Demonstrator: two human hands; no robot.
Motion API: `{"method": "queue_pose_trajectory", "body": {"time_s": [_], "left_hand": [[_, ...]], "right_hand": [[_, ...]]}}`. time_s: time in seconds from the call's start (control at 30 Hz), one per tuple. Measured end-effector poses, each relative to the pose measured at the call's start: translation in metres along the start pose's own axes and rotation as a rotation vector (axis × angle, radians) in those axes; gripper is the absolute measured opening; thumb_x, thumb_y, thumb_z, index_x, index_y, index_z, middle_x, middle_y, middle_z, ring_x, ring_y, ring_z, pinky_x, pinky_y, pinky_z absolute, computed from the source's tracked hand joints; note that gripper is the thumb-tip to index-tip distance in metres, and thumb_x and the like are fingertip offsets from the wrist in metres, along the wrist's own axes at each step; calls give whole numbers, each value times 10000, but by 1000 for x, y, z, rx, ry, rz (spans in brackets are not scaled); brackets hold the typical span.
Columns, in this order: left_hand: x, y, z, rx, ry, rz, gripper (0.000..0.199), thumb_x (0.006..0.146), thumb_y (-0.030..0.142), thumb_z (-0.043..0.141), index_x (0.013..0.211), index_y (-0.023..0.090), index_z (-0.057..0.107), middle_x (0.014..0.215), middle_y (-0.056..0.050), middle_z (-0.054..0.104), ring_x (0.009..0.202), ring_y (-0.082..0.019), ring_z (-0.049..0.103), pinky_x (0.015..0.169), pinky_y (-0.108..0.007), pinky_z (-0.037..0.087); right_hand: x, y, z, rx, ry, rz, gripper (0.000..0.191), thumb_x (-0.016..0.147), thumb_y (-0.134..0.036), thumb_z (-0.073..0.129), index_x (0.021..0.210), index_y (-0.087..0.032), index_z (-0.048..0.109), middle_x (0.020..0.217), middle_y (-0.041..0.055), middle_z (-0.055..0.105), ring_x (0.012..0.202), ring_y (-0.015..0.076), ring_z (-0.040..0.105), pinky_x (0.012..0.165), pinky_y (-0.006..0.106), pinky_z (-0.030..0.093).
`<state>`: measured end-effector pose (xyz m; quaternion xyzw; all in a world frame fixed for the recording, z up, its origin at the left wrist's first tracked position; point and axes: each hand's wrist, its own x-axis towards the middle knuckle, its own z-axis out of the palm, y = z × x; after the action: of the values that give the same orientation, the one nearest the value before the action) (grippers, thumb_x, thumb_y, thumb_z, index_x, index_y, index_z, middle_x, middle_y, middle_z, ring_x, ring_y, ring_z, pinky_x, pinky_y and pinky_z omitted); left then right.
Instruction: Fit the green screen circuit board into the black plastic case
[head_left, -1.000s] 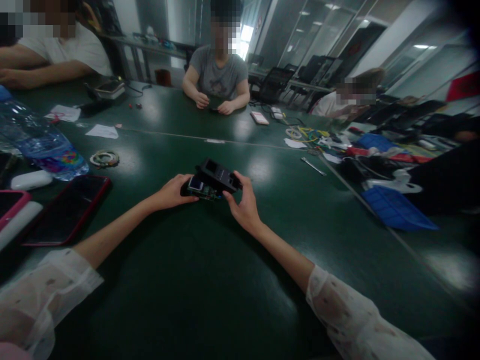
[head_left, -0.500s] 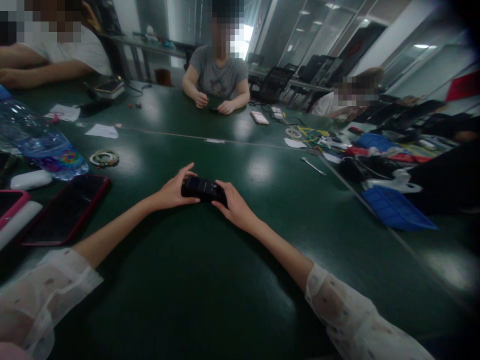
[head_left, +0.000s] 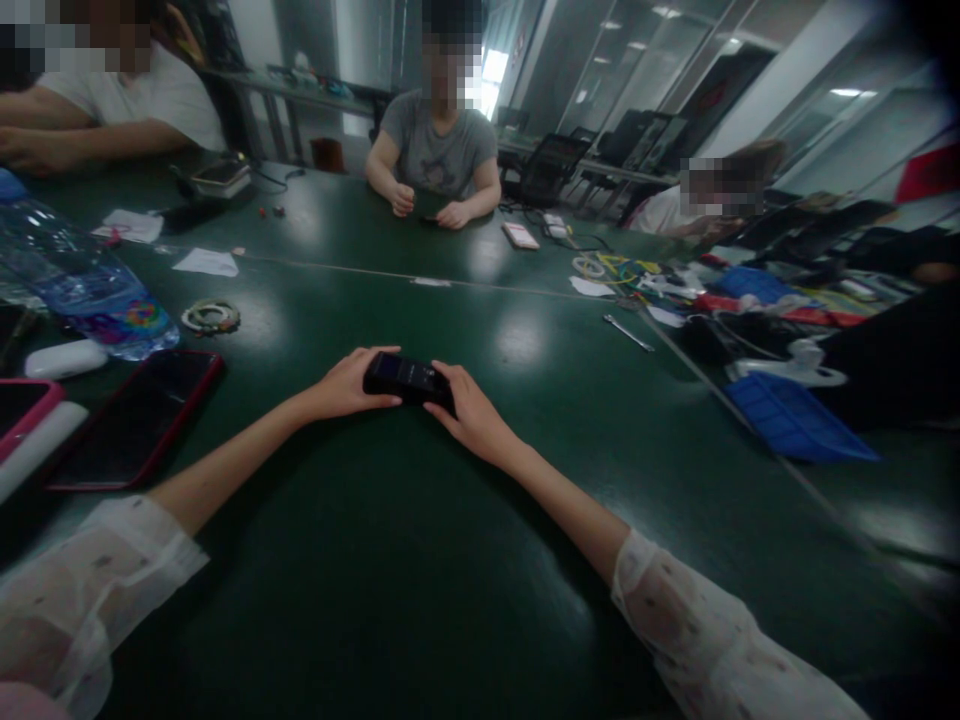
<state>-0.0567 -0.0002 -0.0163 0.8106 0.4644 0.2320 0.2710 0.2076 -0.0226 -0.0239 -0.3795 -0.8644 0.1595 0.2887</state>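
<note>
Black handheld electronic device (head_left: 411,380) is located near the centre of the green table (head_left: 360,560), between my two hands, with its dark display toward the left end and its face upward. Whether its underside touches the tabletop, I cannot tell.

Grip state: my left hand (head_left: 343,386) is clamped on the left end, thumb along the near edge, fingers at the far edge. My right hand (head_left: 474,412) is clamped on the right end in the same manner.

Change of state: the black cover, earlier tilted above an exposed circuit board, now lies flat over it, and the board is out of sight. The raised fingers of my left hand have since lowered onto the device. I judge the housing to be assembled in outline; full seating of the cover cannot be confirmed from this view.

Surroundings: a red-edged smartphone (head_left: 139,420) and a plastic water bottle (head_left: 90,285) are at the left. A wrench (head_left: 628,333) lies to the right, with a blue tray (head_left: 806,420) farther right. A person in a grey shirt (head_left: 437,145) sits at the far side.
</note>
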Motion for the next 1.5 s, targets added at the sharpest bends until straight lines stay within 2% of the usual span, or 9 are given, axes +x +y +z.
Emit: {"method": "queue_pose_trajectory", "body": {"time_s": [0.3,0.7,1.1,1.27,1.5], "left_hand": [[1,-5,2,-6,13,18,861,750,591,727,1455,243,377,1381,-140,496,1245,-337,483,1006,-515,420],[0,-1,1,-17,-1,-10,865,747,595,726,1458,251,372,1379,-141,495,1239,-349,487,984,-529,431],[0,-2,1,-13,0,-9,873,742,595,729,1462,266,362,1380,-136,490,1247,-347,480,997,-522,420],[1,-5,3,-3,13,18,877,741,591,730,1460,244,368,1367,-144,496,1237,-341,485,996,-515,421],[1,-5,3,9,9,-21,897,728,604,734,1451,214,373,1344,-150,503,1196,-333,504,972,-509,443]], "right_hand": [[0,-1,-1,-28,-17,-19,633,931,-311,570,1476,-243,254,1364,148,480,1271,299,500,1062,562,463],[0,2,0,-7,-18,-8,650,922,-321,587,1473,-270,247,1351,140,486,1248,307,521,1022,586,488],[0,4,-1,36,8,-3,611,887,-265,637,1411,-239,325,1306,135,528,1196,286,559,1005,537,500],[1,1,-3,46,36,-9,578,878,-241,643,1381,-239,358,1277,133,547,1177,285,573,999,529,498],[1,1,-4,88,63,44,548,886,-255,633,1365,-235,367,1287,133,551,1169,287,582,997,530,499]]}}
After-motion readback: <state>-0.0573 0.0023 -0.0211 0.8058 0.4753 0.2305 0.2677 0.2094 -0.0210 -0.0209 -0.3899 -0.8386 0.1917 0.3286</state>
